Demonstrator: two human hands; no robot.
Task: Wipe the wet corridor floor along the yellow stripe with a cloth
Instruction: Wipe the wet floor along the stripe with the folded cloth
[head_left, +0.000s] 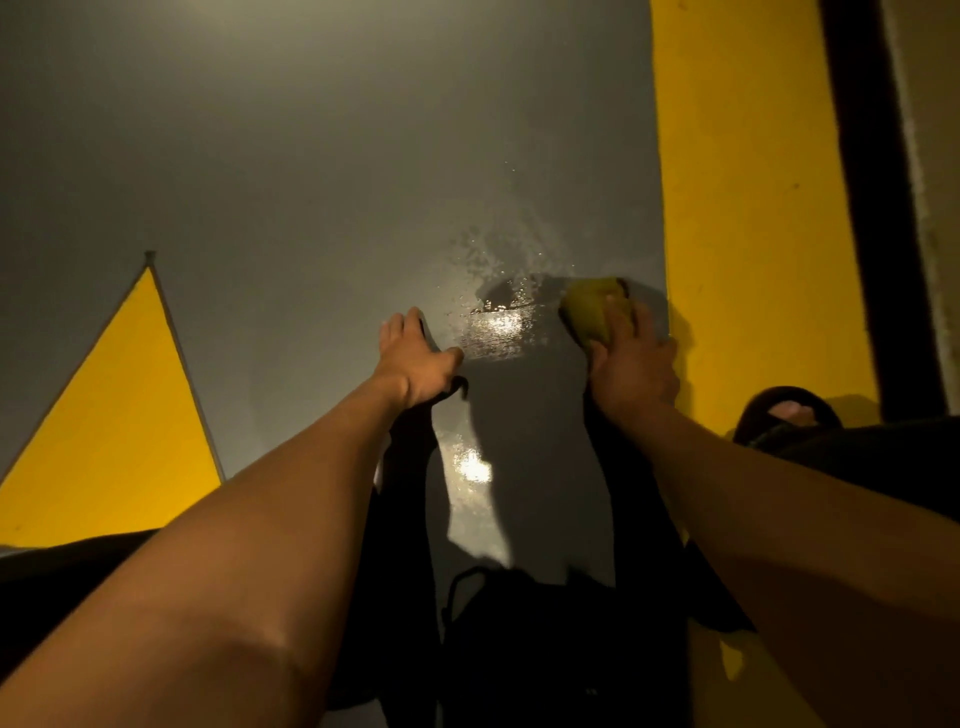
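Mid-wipe as I read it: right hand (635, 364) fingers curl around the yellow-green cloth (592, 306) on the grey floor (311, 182) beside the yellow stripe (748, 208), left hand (415, 358) splayed flat, holding nothing; next, sweep left through the puddle (498, 327).

Indoor corridor, grey painted floor (311, 156), yellow stripe (743, 208), yellow triangle marking (119, 431)

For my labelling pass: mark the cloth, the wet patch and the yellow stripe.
cloth (592, 309): head view, on its bunched top.
wet patch (501, 332): head view, on the bright glare.
yellow stripe (753, 208): head view, on its bare middle.
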